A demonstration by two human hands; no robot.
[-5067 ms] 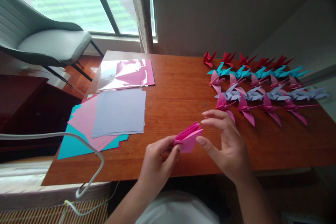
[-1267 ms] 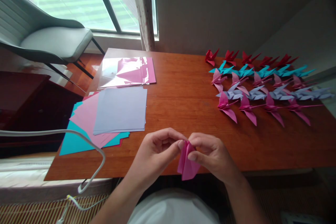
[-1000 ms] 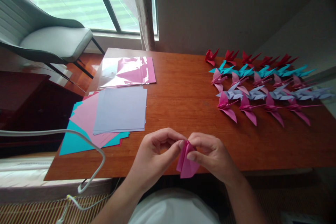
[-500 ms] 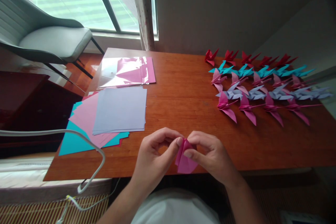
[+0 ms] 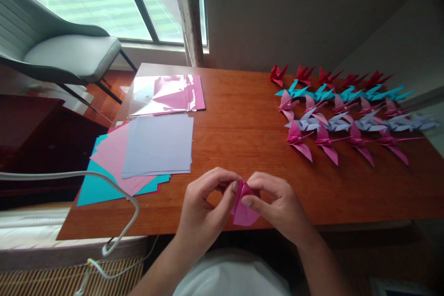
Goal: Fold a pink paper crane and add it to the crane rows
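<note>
A folded piece of magenta paper [image 5: 243, 212] hangs point-down over the near edge of the wooden table [image 5: 243, 115]. My left hand [image 5: 204, 208] pinches its top from the left with thumb and fingers closed. My right hand [image 5: 277, 206] pinches the same top from the right. The two sets of fingertips almost touch, and they hide the upper folds of the paper.
Rows of folded paper cranes [image 5: 347, 111] in red, teal, pink, lilac and magenta fill the table's right side. A stack of loose coloured sheets [image 5: 145, 152] and a clear packet of pink paper [image 5: 166, 95] lie at the left. A white cable [image 5: 114, 194] loops at the near left; a grey chair [image 5: 65, 55] stands by the window.
Five seconds ago the paper was held flat and fanned, with my right hand open beside it. Now both hands pinch it and it points downward; over the last second it shortened slightly.
</note>
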